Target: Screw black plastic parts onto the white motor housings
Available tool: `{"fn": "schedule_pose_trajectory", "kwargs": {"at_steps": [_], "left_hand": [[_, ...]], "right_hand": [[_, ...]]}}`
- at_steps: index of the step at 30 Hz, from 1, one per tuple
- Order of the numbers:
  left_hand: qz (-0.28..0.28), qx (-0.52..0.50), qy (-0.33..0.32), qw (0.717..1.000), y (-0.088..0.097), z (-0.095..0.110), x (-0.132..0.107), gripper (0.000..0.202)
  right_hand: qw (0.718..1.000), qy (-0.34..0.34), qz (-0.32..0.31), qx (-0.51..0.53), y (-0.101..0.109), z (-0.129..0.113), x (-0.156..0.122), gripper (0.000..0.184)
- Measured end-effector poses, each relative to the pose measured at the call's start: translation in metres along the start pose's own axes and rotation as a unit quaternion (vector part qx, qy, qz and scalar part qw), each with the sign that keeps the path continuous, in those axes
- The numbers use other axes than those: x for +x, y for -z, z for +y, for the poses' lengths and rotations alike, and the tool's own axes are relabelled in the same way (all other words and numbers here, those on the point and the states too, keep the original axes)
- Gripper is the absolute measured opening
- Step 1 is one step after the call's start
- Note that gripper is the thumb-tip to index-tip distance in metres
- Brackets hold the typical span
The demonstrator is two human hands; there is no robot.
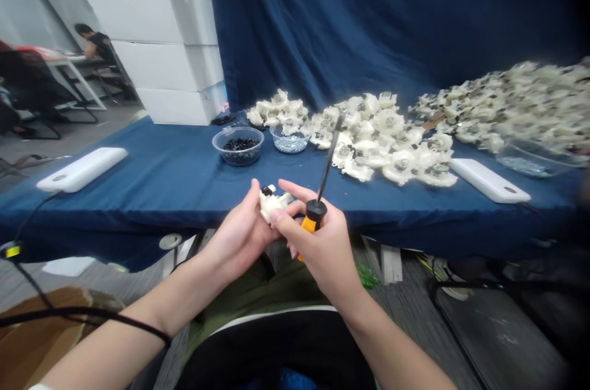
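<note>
As I watch the head-camera feed from my remote desk, a co-worker (pixel 96 46) sits bent over at the far left, beyond a tall stack of white rectangular boxes (pixel 161 40). On the table's dark blue cloth (pixel 161 163), a flat white rounded slab (pixel 82 169) lies to the left, followed by a clear round bowl of small black pieces (pixel 238 145) and a smaller clear bowl of tiny silver pieces (pixel 289 142).

Nearer me, at the table's front edge, the person's left hand (pixel 239 236) curls its fingers closed around a chunky moulded white plastic part (pixel 271 202), held up off the cloth. The right hand (pixel 318 242) wraps its fingers around the orange-and-black handle of a screwdriver (pixel 314 215), its thin dark shaft pointing up and away from the part, while its thumb rests against the part.

Behind and right of the hands, 3 heaps of similar white plastic parts grow from left to right: a small heap (pixel 278 112), a middle heap (pixel 382 138) and a very large heap (pixel 516 107). I cannot tell from here which parts are finished and which are untouched. Farther right lie a second flat white slab (pixel 488 180) and a shallow clear dish of silver pieces (pixel 534 159).
</note>
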State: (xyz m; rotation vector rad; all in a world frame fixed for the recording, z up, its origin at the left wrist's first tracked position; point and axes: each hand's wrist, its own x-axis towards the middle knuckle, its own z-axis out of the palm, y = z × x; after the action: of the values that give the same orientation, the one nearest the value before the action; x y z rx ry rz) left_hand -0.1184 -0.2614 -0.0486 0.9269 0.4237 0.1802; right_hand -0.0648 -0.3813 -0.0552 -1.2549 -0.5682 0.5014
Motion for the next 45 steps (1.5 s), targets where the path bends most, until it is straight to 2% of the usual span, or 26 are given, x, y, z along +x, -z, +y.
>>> {"fn": "schedule_pose_trajectory", "kwargs": {"at_steps": [2,4,5,10,14,16,18,19,20,23,25,27,29,32,35,39,45], "left_hand": [[0.045,-0.003,-0.086,0.995,-0.004,0.0,0.001,0.044],[0.052,0.01,-0.149,0.987,-0.006,0.001,0.001,0.041],[0.049,0.021,-0.162,0.985,-0.007,0.002,0.002,0.038],[0.031,0.06,-0.193,0.979,-0.01,-0.001,0.004,0.038],[-0.008,0.107,-0.189,0.976,-0.013,-0.005,0.014,0.037],[-0.014,0.16,-0.187,0.969,-0.007,-0.002,0.024,0.034],[0.029,0.238,-0.233,0.943,0.006,0.007,0.036,0.034],[0.056,0.295,-0.266,0.916,0.015,0.012,0.042,0.036],[0.068,0.373,-0.295,0.877,0.026,0.019,0.048,0.041],[0.07,0.53,-0.316,0.784,0.061,0.035,0.068,0.042],[0.087,0.59,-0.325,0.734,0.079,0.04,0.082,0.042],[0.098,0.622,-0.322,0.707,0.089,0.041,0.093,0.041],[0.089,0.65,-0.311,0.688,0.091,0.04,0.1,0.039],[0.06,0.69,-0.307,0.653,0.088,0.037,0.1,0.04],[0.047,0.697,-0.311,0.645,0.085,0.035,0.094,0.043],[0.03,0.69,-0.302,0.657,0.083,0.038,0.086,0.039],[0.044,0.661,-0.309,0.683,0.083,0.04,0.084,0.037]], "right_hand": [[0.997,0.054,0.038,-0.03,0.003,0.003,0.007,0.046],[0.987,0.115,0.074,-0.081,0.01,0.004,0.015,0.029],[0.982,0.137,0.085,-0.102,0.014,0.004,0.019,0.024],[0.968,0.199,0.072,-0.136,0.031,-0.003,0.03,0.033],[0.952,0.26,0.082,-0.139,0.04,-0.004,0.035,0.019],[0.937,0.286,0.11,-0.17,0.052,-0.004,0.037,0.016],[0.91,0.311,0.165,-0.219,0.075,-0.006,0.036,0.017],[0.892,0.321,0.201,-0.245,0.091,-0.009,0.035,0.018],[0.872,0.33,0.239,-0.273,0.109,-0.014,0.035,0.02],[0.774,0.374,0.365,-0.356,0.173,-0.037,0.042,0.027],[0.709,0.353,0.438,-0.426,0.218,-0.057,0.06,0.036],[0.668,0.271,0.464,-0.515,0.258,-0.076,0.086,0.043],[0.665,0.23,0.46,-0.541,0.289,-0.089,0.116,0.043],[0.665,0.166,0.446,-0.575,0.318,-0.093,0.154,0.036],[0.66,0.108,0.436,-0.602,0.328,-0.082,0.177,0.034],[0.657,0.055,0.421,-0.623,0.328,-0.07,0.193,0.037],[0.671,0.011,0.375,-0.639,0.321,-0.072,0.205,0.036]]}}
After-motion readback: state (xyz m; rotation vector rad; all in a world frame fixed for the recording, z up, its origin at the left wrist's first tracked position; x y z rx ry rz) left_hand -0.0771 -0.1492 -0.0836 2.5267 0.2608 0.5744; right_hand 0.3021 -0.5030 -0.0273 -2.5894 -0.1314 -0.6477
